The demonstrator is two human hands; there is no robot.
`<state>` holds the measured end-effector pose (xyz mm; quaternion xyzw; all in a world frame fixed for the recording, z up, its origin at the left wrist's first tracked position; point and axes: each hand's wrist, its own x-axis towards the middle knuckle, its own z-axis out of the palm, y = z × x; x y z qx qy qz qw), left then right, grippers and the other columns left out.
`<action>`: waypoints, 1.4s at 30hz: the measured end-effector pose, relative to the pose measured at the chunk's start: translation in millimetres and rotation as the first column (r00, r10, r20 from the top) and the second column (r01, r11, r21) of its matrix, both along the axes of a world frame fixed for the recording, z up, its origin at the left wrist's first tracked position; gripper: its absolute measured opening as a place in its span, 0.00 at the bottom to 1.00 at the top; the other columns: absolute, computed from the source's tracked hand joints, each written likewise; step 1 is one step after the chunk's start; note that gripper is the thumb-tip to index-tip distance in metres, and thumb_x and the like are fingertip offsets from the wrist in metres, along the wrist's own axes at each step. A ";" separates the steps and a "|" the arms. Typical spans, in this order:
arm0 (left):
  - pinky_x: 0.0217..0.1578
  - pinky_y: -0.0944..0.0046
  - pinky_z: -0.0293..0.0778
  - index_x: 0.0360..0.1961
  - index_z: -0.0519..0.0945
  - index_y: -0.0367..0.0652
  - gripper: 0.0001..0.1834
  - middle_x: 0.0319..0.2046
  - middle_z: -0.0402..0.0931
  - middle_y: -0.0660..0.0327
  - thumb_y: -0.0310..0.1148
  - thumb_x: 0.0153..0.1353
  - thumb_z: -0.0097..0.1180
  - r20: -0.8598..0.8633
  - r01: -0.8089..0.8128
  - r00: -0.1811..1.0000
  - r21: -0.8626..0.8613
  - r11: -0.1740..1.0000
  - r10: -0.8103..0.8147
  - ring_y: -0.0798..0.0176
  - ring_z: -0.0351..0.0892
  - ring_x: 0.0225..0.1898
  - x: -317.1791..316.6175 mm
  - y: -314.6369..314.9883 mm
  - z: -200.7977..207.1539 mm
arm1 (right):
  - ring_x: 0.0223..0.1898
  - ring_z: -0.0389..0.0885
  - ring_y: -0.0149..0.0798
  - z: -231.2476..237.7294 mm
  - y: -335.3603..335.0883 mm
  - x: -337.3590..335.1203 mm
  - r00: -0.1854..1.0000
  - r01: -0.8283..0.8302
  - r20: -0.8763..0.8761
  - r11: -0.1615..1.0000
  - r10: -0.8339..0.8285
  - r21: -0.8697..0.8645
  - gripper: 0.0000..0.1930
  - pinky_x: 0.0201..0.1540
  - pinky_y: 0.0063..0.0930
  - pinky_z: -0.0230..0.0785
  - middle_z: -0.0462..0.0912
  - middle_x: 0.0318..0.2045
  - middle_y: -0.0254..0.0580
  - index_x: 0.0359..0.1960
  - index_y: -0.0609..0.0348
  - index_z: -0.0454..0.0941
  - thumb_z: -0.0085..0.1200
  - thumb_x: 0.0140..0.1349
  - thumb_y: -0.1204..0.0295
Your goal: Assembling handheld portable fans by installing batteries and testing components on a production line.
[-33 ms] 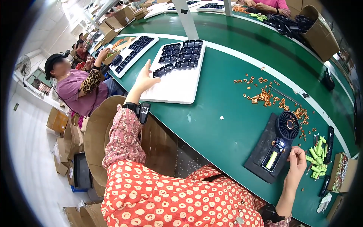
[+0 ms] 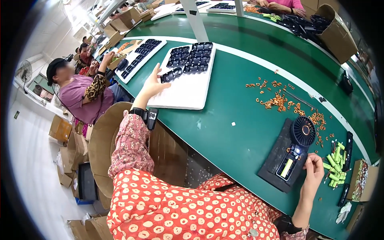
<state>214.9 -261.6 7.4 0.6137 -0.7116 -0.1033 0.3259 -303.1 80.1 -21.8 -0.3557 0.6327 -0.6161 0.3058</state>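
Observation:
My left hand [image 2: 152, 85] reaches over a white foam tray [image 2: 186, 92], fingers spread. Its fingertips are beside the lowest black plastic casing [image 2: 171, 75]; whether they touch it I cannot tell. More black casings [image 2: 197, 60] fill the tray's far part. On the right, my right hand [image 2: 314, 170] has its fingers curled together beside an opened handheld fan [image 2: 303, 131]; what they hold, if anything, is hidden. The fan lies on a dark block [image 2: 272, 172], its handle exposing a yellow-green battery cell [image 2: 286, 168] and a small lit circuit board [image 2: 296, 151].
Small orange rings [image 2: 278, 102] lie scattered on the green table [image 2: 224, 148]. Green battery cells [image 2: 336, 164] are heaped right of my right hand, near a cardboard box [image 2: 365, 180]. A second tray [image 2: 140, 60] stands left, by a seated co-worker [image 2: 82, 92].

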 end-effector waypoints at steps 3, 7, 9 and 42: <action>0.56 0.62 0.70 0.69 0.61 0.37 0.51 0.51 0.80 0.54 0.40 0.45 0.73 0.058 0.065 0.996 0.086 0.994 -0.070 0.58 0.78 0.53 -9.8 -7.7 -2.3 | 0.35 0.70 0.22 0.7 1.4 -1.1 0.999 0.033 -0.012 0.999 -0.033 -0.007 0.01 0.37 0.17 0.64 0.75 0.39 0.31 0.37 0.62 0.74 0.50 0.67 0.78; 0.50 0.62 0.75 0.65 0.67 0.40 0.44 0.44 0.82 0.51 0.35 0.47 0.74 0.039 0.040 0.999 -0.114 0.993 -0.036 0.59 0.81 0.46 0.5 17.6 9.2 | 0.39 0.74 0.23 17.9 -0.8 3.1 0.997 0.071 -0.003 0.990 -0.072 -0.126 0.07 0.40 0.18 0.69 0.77 0.43 0.33 0.45 0.63 0.75 0.52 0.66 0.79; 0.51 0.62 0.74 0.66 0.66 0.39 0.41 0.42 0.80 0.54 0.28 0.50 0.71 -0.083 0.178 0.978 -0.149 0.973 -0.191 0.62 0.79 0.44 -46.4 54.8 27.4 | 0.41 0.75 0.25 31.2 0.0 12.3 1.000 0.008 0.020 0.981 -0.004 -0.195 0.14 0.43 0.20 0.71 0.78 0.48 0.37 0.52 0.63 0.72 0.54 0.64 0.80; 0.18 0.65 0.75 0.35 0.76 0.39 0.14 0.32 0.74 0.57 0.30 0.51 0.67 -0.039 0.716 0.681 -0.175 0.676 -0.731 0.61 0.78 0.19 -328.6 261.2 37.3 | 0.34 0.77 0.26 28.7 17.0 -20.7 0.960 -0.053 0.264 0.985 0.096 -0.166 0.16 0.37 0.21 0.70 0.83 0.44 0.43 0.55 0.65 0.72 0.46 0.71 0.69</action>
